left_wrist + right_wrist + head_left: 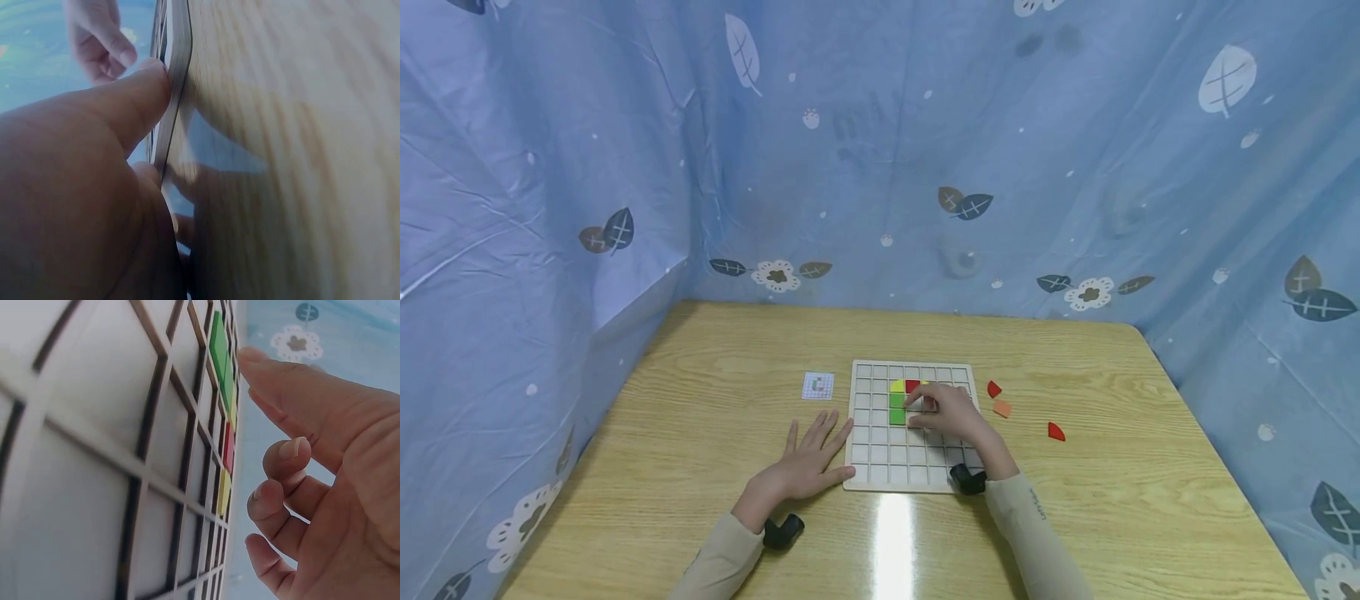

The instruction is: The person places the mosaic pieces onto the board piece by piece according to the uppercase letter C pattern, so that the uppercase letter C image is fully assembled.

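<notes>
A pale square grid board (870,454) lies on the table. Two green square tiles (897,408) sit one above the other in its cells, with a yellow piece (897,387) above them and a red tile (912,387) beside that. Another yellow piece (224,492) shows past the red one in the right wrist view. My right hand (951,410) hovers over the board, thumb and index finger apart near the green tiles and nothing visible between them; its other fingers bend loosely. Spread out on the table, my left hand (808,468) has its thumb and fingertips at the board's left edge.
A small card with a printed grid pattern (817,386) lies left of the board. On the right are a red quarter-round piece (994,389), an orange piece (1002,408) and another red quarter-round (1056,432). A blue patterned curtain (880,167) surrounds the table's far sides.
</notes>
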`<action>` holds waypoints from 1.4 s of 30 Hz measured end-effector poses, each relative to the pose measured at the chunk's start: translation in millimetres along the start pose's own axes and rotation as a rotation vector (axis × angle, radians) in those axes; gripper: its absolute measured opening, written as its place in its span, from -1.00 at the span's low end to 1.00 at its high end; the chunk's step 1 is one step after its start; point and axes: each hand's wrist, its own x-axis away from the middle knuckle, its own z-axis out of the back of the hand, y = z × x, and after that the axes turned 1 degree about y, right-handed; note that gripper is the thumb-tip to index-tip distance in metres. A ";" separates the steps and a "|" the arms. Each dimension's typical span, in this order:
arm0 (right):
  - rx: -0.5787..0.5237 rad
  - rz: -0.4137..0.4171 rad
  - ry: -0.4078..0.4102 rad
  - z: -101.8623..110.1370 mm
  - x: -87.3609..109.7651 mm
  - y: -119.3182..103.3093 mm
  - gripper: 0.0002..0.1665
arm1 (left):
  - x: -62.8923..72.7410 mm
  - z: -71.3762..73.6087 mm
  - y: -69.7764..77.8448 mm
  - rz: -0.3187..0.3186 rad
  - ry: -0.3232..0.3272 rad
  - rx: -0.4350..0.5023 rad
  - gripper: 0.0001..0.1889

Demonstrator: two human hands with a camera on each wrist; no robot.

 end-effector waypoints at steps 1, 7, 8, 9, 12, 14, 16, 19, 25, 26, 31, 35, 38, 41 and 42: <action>0.001 0.001 0.003 0.8 0.9 1.8 -0.74 | -0.1 -0.6 -0.6 0.007 -0.002 -0.013 -0.22; -0.049 -0.002 0.017 6.4 6.1 13.4 -0.75 | 0.8 -0.2 -0.1 0.014 -0.011 -0.013 -0.22; -0.060 -0.004 0.021 8.1 6.8 14.9 -0.75 | 1.0 0.3 0.2 0.007 -0.009 -0.002 -0.22; -0.068 -0.008 0.024 9.6 7.6 16.7 -0.75 | 1.2 0.5 0.4 0.003 -0.009 -0.001 -0.22; -0.079 -0.027 0.039 15.6 9.9 20.1 -0.73 | 1.4 0.7 0.7 0.000 -0.011 -0.009 -0.22; -0.072 -0.050 0.046 18.9 12.1 23.9 -0.73 | 1.4 1.0 1.1 0.003 -0.012 -0.010 -0.22; -0.075 -0.077 0.058 22.7 14.5 27.2 -0.73 | 1.7 2.3 2.5 0.011 -0.020 -0.014 -0.22; -0.087 -0.125 0.074 27.3 18.5 34.2 -0.73 | 1.6 3.0 3.1 0.019 -0.023 -0.012 -0.23; -0.090 -0.178 0.115 34.8 25.4 49.8 -0.73 | 2.6 6.8 7.5 0.032 -0.036 -0.028 -0.25; -0.082 -0.176 0.125 36.2 26.4 52.1 -0.73 | 2.7 7.0 7.7 0.032 -0.037 -0.029 -0.25; -0.044 -0.165 0.176 44.9 31.0 61.5 -0.71 | 3.2 7.6 8.5 0.041 -0.039 -0.044 -0.25; -0.039 -0.213 0.203 49.3 34.8 70.3 -0.68 | 2.6 7.0 7.9 0.045 -0.040 -0.049 -0.25; -0.054 -0.255 0.206 51.0 36.8 76.7 -0.65 | 2.0 6.0 7.1 0.043 -0.037 -0.046 -0.25; -0.079 -0.286 0.201 51.9 37.7 82.1 -0.63 | 2.0 5.6 6.9 0.042 -0.035 -0.044 -0.25; -0.086 -0.296 0.200 52.1 37.9 83.6 -0.62 | 2.1 5.5 7.0 0.041 -0.032 -0.040 -0.25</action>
